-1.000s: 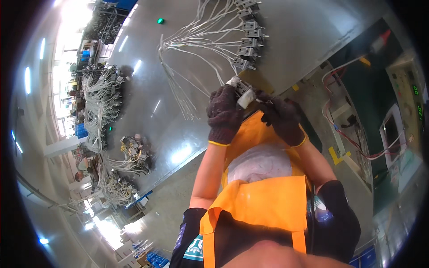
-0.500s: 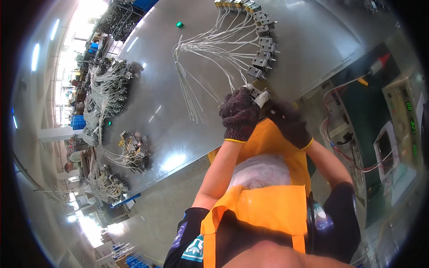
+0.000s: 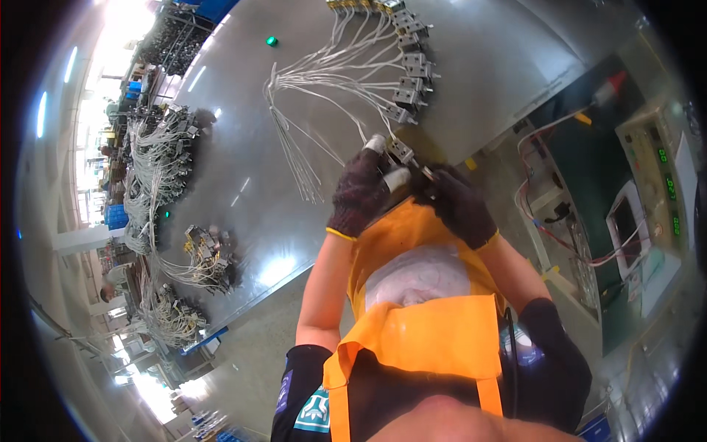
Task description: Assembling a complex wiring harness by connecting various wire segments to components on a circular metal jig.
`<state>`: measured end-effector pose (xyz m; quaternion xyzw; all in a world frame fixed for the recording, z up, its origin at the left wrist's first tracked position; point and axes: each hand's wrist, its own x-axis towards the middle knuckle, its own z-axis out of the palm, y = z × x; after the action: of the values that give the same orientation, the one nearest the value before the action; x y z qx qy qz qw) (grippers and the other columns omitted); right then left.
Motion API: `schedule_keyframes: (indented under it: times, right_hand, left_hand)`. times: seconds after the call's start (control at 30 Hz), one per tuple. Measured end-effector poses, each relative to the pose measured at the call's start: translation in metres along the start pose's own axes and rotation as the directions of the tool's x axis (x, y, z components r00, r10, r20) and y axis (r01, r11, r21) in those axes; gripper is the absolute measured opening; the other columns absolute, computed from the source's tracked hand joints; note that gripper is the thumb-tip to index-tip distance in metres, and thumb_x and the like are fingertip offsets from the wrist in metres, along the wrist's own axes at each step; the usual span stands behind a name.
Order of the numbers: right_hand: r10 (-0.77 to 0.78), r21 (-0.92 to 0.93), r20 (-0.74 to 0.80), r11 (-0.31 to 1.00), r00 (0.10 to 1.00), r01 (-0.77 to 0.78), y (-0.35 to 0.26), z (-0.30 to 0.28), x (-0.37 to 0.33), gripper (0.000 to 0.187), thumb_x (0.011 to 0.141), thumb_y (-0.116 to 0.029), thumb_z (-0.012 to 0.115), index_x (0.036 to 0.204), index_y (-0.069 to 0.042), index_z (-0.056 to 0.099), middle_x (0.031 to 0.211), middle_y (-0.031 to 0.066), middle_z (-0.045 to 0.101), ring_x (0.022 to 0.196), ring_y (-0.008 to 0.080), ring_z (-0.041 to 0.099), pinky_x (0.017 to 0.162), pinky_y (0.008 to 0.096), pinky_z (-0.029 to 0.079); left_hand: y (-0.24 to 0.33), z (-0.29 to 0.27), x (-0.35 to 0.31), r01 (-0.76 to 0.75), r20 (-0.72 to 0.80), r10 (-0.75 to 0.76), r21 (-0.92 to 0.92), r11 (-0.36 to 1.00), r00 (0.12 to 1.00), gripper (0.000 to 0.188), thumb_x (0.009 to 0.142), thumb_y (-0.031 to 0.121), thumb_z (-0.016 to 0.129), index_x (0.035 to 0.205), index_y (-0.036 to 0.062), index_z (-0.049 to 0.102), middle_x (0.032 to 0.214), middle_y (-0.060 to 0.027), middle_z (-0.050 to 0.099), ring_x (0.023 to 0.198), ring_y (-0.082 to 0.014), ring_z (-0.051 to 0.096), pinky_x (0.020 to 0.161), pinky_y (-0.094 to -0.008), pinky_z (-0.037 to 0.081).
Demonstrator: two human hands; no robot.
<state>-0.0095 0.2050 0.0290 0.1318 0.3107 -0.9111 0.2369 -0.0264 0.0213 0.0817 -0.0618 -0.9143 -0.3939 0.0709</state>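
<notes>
My left hand (image 3: 359,193), in a dark knit glove with pale fingertips, grips a small silver box-shaped metal part (image 3: 401,151) at the table's near edge. White wires run from this part to a bundle (image 3: 271,85) on the metal table. My right hand (image 3: 460,206), also gloved, is closed just right of the part, its fingertips by a tiny shiny piece that I cannot make out. Further similar metal parts (image 3: 409,92) stand in a curved row beyond my hands, each joined by white wires to the bundle.
Heaps of wired metal parts (image 3: 158,162) lie along the table's left side, with a smaller cluster (image 3: 210,250) nearer. A green round piece (image 3: 272,41) sits at the back. On the right, red and white leads (image 3: 524,191) hang by an instrument with green digits (image 3: 659,173).
My left fingers have opened out around the metal part, exposing more of it. My right fingertips have come to its right side. The whole view has shifted slightly.
</notes>
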Motion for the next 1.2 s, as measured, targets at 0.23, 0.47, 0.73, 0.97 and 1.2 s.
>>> schedule_keyframes:
  times: [0.23,0.47,0.73,0.97,1.2]
  right_hand:
    - [-0.213,0.077,0.102,0.976,0.972,0.206,-0.033,-0.015,0.049,0.028,0.101,-0.016,0.047,0.121,0.002,0.056,0.100,0.0087,0.063,0.083,0.0138,0.061,0.073,0.0245,0.055]
    - [-0.370,-0.101,-0.032,0.926,0.929,0.365,-0.027,-0.018,0.033,0.030,0.102,-0.017,0.046,0.124,0.002,0.055,0.096,0.0075,0.067,0.062,0.0087,0.060,0.072,0.0233,0.055]
    - [-0.270,-0.712,0.121,0.646,0.955,0.273,-0.006,-0.006,-0.006,0.026,0.098,-0.018,0.058,0.119,-0.004,0.063,0.083,0.0008,0.063,0.066,0.0065,0.061,0.056,0.0221,0.049]
    - [-0.509,-0.626,0.742,-0.292,0.437,0.723,-0.014,-0.021,0.024,0.026,0.089,-0.005,0.061,0.115,-0.006,0.066,0.096,0.0088,0.066,0.092,0.0244,0.063,0.078,0.0352,0.051]
    - [-0.477,-0.739,0.438,0.291,0.762,0.607,-0.022,0.007,0.010,0.021,0.089,-0.007,0.060,0.109,-0.009,0.067,0.090,0.0087,0.065,0.070,0.0234,0.062,0.062,0.0331,0.052]
  left_hand:
    - [-0.025,0.015,-0.002,0.285,0.062,-0.287,-0.427,0.858,0.956,0.055,0.076,0.018,0.078,0.124,0.0025,0.057,0.099,-0.0120,0.064,0.089,-0.0229,0.062,0.083,-0.0348,0.050]
    - [0.004,0.032,0.003,0.138,-0.042,-0.132,0.221,0.965,0.990,0.055,0.077,0.021,0.078,0.125,0.0035,0.057,0.102,-0.0124,0.065,0.094,-0.0253,0.064,0.084,-0.0370,0.050]
    - [-0.022,0.032,0.011,0.079,0.037,-0.074,-0.169,0.982,0.997,0.050,0.080,0.032,0.077,0.118,0.0042,0.061,0.097,-0.0133,0.067,0.089,-0.0260,0.066,0.078,-0.0380,0.051]
    - [0.005,0.032,0.009,0.185,-0.040,-0.181,0.150,0.971,0.983,0.048,0.084,0.034,0.072,0.117,0.0016,0.061,0.097,-0.0143,0.068,0.089,-0.0266,0.066,0.082,-0.0380,0.050]
    - [0.003,0.038,0.009,0.256,-0.077,-0.244,0.223,0.941,0.967,0.054,0.080,0.053,0.070,0.108,0.0070,0.067,0.093,-0.0164,0.069,0.090,-0.0362,0.066,0.075,-0.0453,0.051]
